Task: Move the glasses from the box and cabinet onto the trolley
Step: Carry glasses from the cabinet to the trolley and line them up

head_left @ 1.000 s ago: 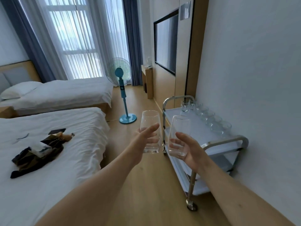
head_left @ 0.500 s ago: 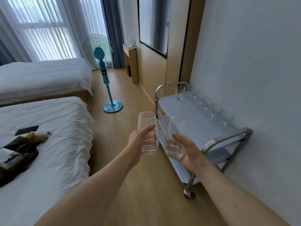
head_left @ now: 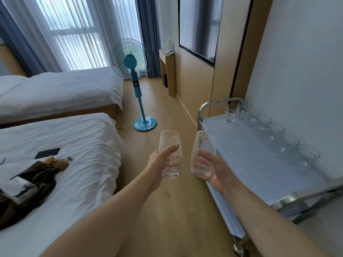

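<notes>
My left hand (head_left: 159,164) grips one glass (head_left: 170,154), my right hand (head_left: 215,169) another (head_left: 203,154); I should set both upright on the trolley (head_left: 241,154), clear of the row (head_left: 274,134).

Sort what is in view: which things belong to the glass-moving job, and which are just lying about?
Belongs to the job:
left hand holding left glass
right hand holding right glass
trolley
row of glasses along its wall side

Just lying about:
blue fan
beds
dark clothing
</notes>
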### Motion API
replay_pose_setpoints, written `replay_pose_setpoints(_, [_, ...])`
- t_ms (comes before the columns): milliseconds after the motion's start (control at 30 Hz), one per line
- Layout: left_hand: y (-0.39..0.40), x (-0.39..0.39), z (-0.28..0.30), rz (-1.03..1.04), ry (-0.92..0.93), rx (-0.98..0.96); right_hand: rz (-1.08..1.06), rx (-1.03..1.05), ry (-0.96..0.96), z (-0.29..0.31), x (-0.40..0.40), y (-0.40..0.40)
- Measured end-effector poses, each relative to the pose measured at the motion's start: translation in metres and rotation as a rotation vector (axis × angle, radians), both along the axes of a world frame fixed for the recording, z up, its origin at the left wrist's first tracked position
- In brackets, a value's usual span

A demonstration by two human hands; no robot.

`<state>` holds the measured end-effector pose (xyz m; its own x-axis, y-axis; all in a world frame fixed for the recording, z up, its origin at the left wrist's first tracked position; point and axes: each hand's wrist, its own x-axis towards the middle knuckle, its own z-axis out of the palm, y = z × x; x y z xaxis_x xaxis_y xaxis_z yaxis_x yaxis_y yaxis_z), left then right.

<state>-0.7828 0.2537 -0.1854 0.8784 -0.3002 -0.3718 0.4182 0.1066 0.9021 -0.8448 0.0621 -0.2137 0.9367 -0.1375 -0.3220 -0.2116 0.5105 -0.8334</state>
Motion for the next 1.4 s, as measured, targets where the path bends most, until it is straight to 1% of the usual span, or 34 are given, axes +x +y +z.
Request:
replay_pose_setpoints(167, [-0.018, 0.074, 0.01, 0.043, 0.029, 0.094, 0.009, 0.08, 0.014, -0.014, 0.077, -0.014])
replay_pose_setpoints(333, [-0.054, 0.126, 0.003, 0.014, 0.044, 0.134, -0.007, 0.092, 0.064, -0.027, 0.129, -0.038])
replay_pose_setpoints(600, [-0.073, 0.183, -0.029, -0.057, 0.104, 0.191, -0.059, 0.107, 0.149, -0.049, 0.167, -0.07])
replay_pose_setpoints(733, [-0.081, 0.213, -0.043, -0.1, 0.14, 0.162, -0.097, 0.111, 0.183, -0.064, 0.183, -0.072])
replay_pose_setpoints(867, [-0.087, 0.253, -0.058, -0.201, 0.153, 0.168, -0.162, 0.084, 0.229, -0.072, 0.207, -0.065])
replay_pose_setpoints(933, [-0.088, 0.28, -0.063, -0.242, 0.138, 0.196, -0.202, 0.086, 0.231, -0.075, 0.224, -0.061])
replay_pose_setpoints(1033, [-0.086, 0.324, -0.07, -0.307, 0.133, 0.18, -0.269, 0.083, 0.239, -0.076, 0.25, -0.052])
replay_pose_setpoints(1233, [-0.076, 0.396, -0.086, -0.446, 0.167, 0.167, -0.404, 0.101, 0.288, -0.079, 0.296, -0.026])
replay_pose_setpoints(1400, [-0.078, 0.435, -0.103, -0.594, 0.232, 0.194, -0.518, 0.154, 0.329, -0.087, 0.32, -0.008])
